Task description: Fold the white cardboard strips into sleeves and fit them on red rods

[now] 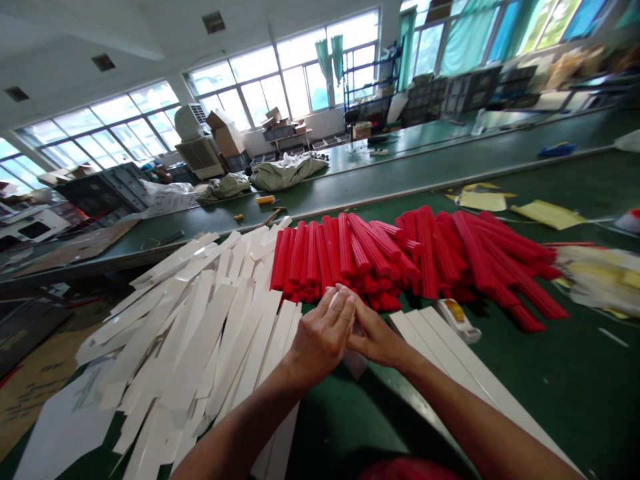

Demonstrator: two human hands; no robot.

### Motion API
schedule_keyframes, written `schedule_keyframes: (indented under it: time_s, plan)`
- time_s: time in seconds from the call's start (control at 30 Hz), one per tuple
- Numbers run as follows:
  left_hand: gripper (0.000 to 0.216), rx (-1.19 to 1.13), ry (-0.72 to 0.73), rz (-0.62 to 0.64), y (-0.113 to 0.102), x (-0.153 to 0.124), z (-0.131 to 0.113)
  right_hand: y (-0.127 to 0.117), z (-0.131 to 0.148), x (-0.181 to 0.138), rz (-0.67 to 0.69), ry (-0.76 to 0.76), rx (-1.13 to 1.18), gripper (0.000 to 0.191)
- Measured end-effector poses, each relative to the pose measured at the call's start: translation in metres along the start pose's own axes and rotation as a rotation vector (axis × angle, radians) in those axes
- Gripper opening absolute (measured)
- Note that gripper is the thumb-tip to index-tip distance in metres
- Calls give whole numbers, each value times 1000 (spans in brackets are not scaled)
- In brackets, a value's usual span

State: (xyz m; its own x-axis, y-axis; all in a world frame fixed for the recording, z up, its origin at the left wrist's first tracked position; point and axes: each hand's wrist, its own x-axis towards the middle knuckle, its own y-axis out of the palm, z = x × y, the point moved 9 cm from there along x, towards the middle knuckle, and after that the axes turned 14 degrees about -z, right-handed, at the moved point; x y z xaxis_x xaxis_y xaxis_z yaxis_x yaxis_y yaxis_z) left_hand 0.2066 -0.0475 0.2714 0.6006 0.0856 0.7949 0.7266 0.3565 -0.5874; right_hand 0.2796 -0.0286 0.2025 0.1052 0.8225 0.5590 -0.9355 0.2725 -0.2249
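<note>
My left hand and my right hand are pressed together over the front of the worktable, fingers closed around something pale. Only a whitish, see-through bit of it shows below the palms, so its kind is unclear. Just beyond my fingers lies a heap of red ribbed tubes. To the left, flat white card strips are spread in a loose, overlapping pile. Several long white strips lie side by side under and beyond my right forearm.
A tape dispenser stands right of my right hand. Yellow sheets and a crumpled plastic bag lie further right. Behind the tubes runs a long green bench with a grey-green cloth bundle on it.
</note>
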Motion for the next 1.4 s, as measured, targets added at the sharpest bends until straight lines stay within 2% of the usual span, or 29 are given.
schedule_keyframes:
  time_s: [0.07, 0.13, 0.2, 0.23, 0.27, 0.3, 0.37, 0.43, 0.5, 0.6, 0.73, 0.87, 1.13, 1.4]
  plan:
    - [35, 1, -21, -40, -1, -3, -1, -10, 1, -5, 33, -8, -16, 83]
    - [36, 11, -52, -79, -3, -7, 0, -39, -14, -13, -16, 63, -35, 76]
    - [37, 15, -76, -114, -4, -11, 3, -100, -52, -29, -278, 280, -114, 59]
    - [38, 12, -85, -128, -4, -12, 4, -138, -75, -45, -463, 419, -173, 50]
    - [40, 5, -86, -139, -5, -13, 5, -183, -98, -71, -707, 590, -290, 44]
    - [41, -4, -80, -146, -5, -12, 4, -215, -115, -93, -823, 681, -380, 43]
    - [45, -19, -64, -153, -5, -11, 3, -261, -146, -130, -928, 821, -499, 34]
    - [46, -27, -61, -162, -5, -10, 1, -285, -174, -161, -934, 947, -549, 19]
    - [44, -30, -68, -167, -4, -8, 0, -290, -196, -183, -898, 1052, -543, 15]
    - [43, -34, -68, -165, -4, -8, -2, -281, -217, -199, -845, 1176, -475, 21]
    - [42, -44, -58, -172, -4, -9, -5, -270, -234, -200, -830, 1314, -365, 24]
    - [43, -54, -72, -177, -4, -10, -4, -271, -242, -197, -878, 1408, -243, 21]
    - [46, -62, -91, -189, -5, -12, 0, -274, -229, -220, -1032, 1323, -4, 17]
    - [43, -83, -80, -200, -7, -10, -2, -261, -239, -243, -1038, 1341, 68, 22]
